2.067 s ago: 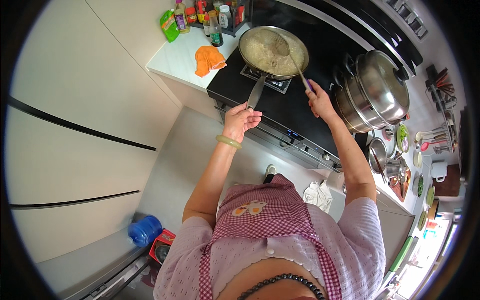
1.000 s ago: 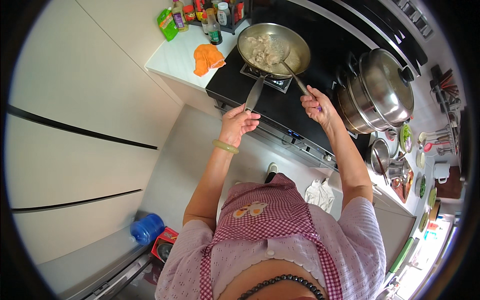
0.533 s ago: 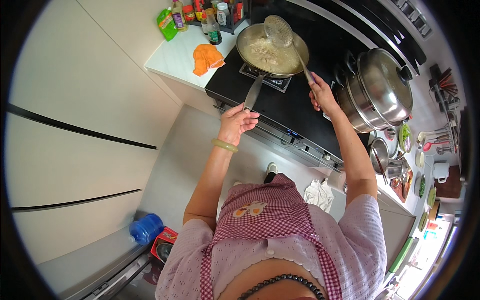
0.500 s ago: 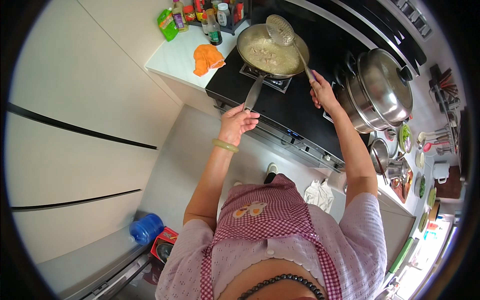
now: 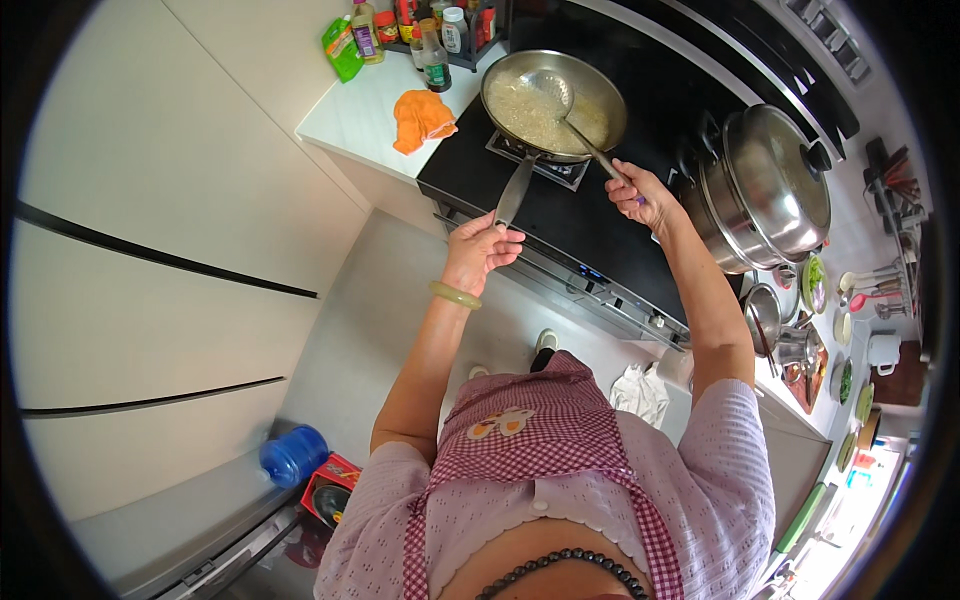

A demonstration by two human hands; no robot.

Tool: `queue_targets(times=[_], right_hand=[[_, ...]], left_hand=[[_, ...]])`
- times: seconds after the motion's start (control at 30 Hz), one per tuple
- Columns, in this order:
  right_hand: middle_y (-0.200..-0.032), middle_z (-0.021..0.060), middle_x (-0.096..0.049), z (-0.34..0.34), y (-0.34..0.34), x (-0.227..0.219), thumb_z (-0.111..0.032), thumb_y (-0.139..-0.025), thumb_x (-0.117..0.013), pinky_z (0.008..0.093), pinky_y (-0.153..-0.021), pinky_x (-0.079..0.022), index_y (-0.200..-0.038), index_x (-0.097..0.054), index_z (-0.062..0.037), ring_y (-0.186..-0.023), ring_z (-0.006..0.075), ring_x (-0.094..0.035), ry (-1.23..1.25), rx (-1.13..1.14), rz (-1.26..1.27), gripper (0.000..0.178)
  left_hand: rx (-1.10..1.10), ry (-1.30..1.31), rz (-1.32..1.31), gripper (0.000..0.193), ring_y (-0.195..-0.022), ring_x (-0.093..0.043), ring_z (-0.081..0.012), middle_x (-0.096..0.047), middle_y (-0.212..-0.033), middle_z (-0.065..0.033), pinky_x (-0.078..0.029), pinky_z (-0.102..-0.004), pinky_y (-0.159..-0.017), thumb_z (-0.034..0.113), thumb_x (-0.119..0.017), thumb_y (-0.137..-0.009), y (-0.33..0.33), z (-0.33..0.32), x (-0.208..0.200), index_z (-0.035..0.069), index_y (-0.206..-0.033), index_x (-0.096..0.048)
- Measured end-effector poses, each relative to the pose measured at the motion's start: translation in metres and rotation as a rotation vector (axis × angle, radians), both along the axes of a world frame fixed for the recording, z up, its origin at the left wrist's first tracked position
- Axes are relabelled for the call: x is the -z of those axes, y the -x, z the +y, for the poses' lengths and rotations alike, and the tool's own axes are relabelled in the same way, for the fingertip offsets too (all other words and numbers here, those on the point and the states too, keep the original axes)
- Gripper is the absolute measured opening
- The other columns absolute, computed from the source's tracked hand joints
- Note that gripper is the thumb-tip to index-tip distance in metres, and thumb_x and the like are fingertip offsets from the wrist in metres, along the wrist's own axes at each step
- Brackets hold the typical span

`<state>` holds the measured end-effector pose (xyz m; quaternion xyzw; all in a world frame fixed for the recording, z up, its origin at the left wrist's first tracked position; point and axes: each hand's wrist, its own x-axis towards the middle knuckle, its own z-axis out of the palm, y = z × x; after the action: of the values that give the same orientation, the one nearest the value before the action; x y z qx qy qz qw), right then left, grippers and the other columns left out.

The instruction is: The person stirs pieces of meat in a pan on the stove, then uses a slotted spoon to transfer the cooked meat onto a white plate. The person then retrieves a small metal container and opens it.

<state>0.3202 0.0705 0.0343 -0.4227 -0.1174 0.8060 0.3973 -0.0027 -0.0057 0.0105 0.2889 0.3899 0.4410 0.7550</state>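
A frying pan (image 5: 615, 95) stands on the left burner, holding bubbling, pale yellowish liquid. My left hand (image 5: 482, 250) pinches the end of the pan's grey handle (image 5: 514, 192). In my right hand (image 5: 641, 192) is the handle of a skimmer (image 5: 549, 92); its round perforated bowl dips into the liquid near the pan's middle. Foam and the bowl hide whatever pieces lie beneath.
To the right on the black stove (image 5: 640, 250) stands a large lidded steel steamer pot (image 5: 770, 190). An orange cloth (image 5: 421, 120), a dark-capped bottle (image 5: 434, 62) and a seasoning rack (image 5: 470, 50) sit left of the pan. Bowls and plates line the right counter.
The skimmer has come down from above the pan into the liquid, and my right hand has moved slightly left and lower. My left hand keeps its hold on the pan handle.
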Motion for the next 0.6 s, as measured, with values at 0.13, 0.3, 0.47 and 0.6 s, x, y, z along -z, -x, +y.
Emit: queue_targets(times=[0.13, 0.3, 0.47, 0.6], right_hand=[[-0.067, 0.0008, -0.043, -0.008, -0.006, 0.005, -0.024, -0.098, -0.046, 0.0153, -0.031, -0.025, -0.106, -0.044, -0.005, -0.044, 0.0011, -0.038, 0.117, 0.002, 0.501, 0.021], [-0.067, -0.0003, -0.042, -0.038, -0.008, 0.001, -0.024, -0.098, -0.046, 0.0154, -0.03, -0.023, -0.111, -0.045, -0.0091, -0.043, 0.0012, -0.037, -0.007, 0.017, 0.376, 0.02], [-0.063, 0.0007, -0.044, -0.065, 0.005, -0.032, -0.025, -0.099, -0.045, 0.0167, -0.03, -0.025, -0.136, -0.037, -0.0161, -0.038, 0.0036, -0.034, -0.221, 0.021, -0.334, 0.039], [-0.063, 0.001, -0.045, -0.079, 0.012, -0.036, -0.026, -0.098, -0.046, 0.0203, -0.03, -0.028, -0.144, -0.028, -0.0163, -0.037, 0.0063, -0.034, -0.367, -0.02, -0.653, 0.05]], left_hand=[[-0.027, 0.006, 0.027, 0.028, -0.071, -0.066, -0.0159, -0.068, -0.091, -0.0149, -0.056, -0.0252, -0.062, 0.008, -0.056, -0.091, -0.002, -0.002, -0.006, 0.0, -0.117, -0.056], [-0.007, 0.008, 0.028, 0.032, -0.072, -0.066, -0.0169, -0.067, -0.093, -0.0169, -0.056, -0.026, -0.063, 0.009, -0.057, -0.09, 0.0, -0.002, -0.006, -0.001, -0.12, -0.051], [-0.027, 0.014, 0.037, 0.029, -0.071, -0.066, -0.0162, -0.068, -0.091, -0.0148, -0.056, -0.0253, -0.062, 0.008, -0.056, -0.091, -0.001, -0.002, -0.005, 0.0, -0.118, -0.056], [-0.03, 0.012, 0.03, 0.028, -0.072, -0.066, -0.0162, -0.068, -0.091, -0.015, -0.057, -0.0255, -0.062, 0.008, -0.055, -0.091, -0.002, -0.003, -0.007, 0.0, -0.118, -0.055]])
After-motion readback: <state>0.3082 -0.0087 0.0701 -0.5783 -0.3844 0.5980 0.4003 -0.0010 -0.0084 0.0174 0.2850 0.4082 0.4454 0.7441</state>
